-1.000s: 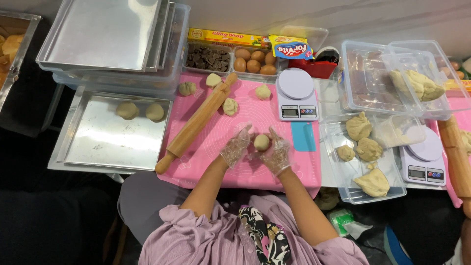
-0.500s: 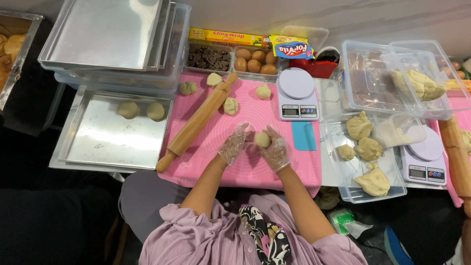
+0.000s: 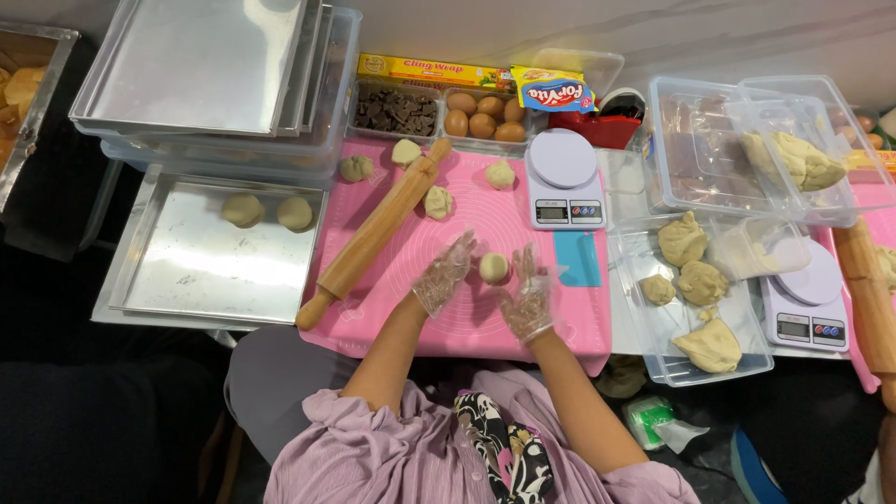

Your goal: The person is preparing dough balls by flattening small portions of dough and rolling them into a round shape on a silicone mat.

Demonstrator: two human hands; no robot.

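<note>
**Dough ball shaped between gloved hands over pink mat**

Dough ball (image 3: 493,268) is seen between the left hand (image 3: 444,274) and the right hand (image 3: 525,297), both in clear disposable gloves, above the middle of the pink mat (image 3: 485,224). Fingers of both hands are spread wide and loosely curved; whether the ball is touched by them or rests on the mat cannot be told. Step judged in hand: rounding of one portion. A gentle closing of the palms is called for next, without flattening.

Containers noted:
- Metal tray (image 3: 187,271), left of the mat: two rounded balls at its far edge.
- Clear tub (image 3: 653,345), right of the mat: several rough dough lumps.
- Far clear tub (image 3: 709,140): a larger dough mass at its right.
- Small far trays: dark chocolate pieces (image 3: 397,109); brown eggs (image 3: 483,114).

Rolling pin (image 3: 373,233) lies diagonally across the mat's left side; four loose balls lie near its far end.
</note>
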